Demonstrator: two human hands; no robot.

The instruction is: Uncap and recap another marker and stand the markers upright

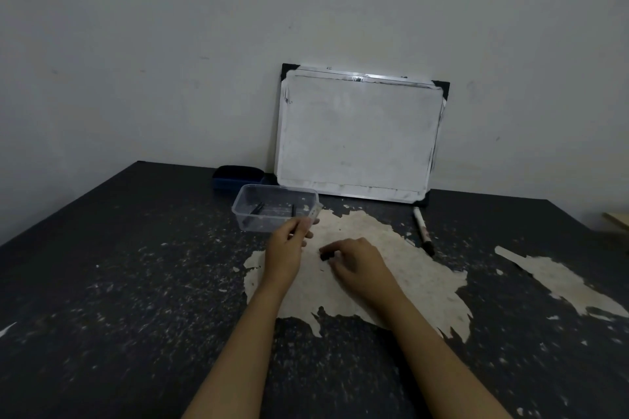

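Whiteboard (pixel 357 133), eraser (pixel 238 175), marker (pixel 423 230) behind tub (pixel 272 207)

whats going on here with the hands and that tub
A person works at a worn dark table. The left hand grips the near rim of a clear tub that holds what look like dark pens. The right hand pinches a small black piece. A marker lies to the right, before a whiteboard leaning on the wall.

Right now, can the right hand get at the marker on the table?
Probably yes: the marker lies uncovered just right of the right hand, nothing between them. That hand already pinches a small black piece.
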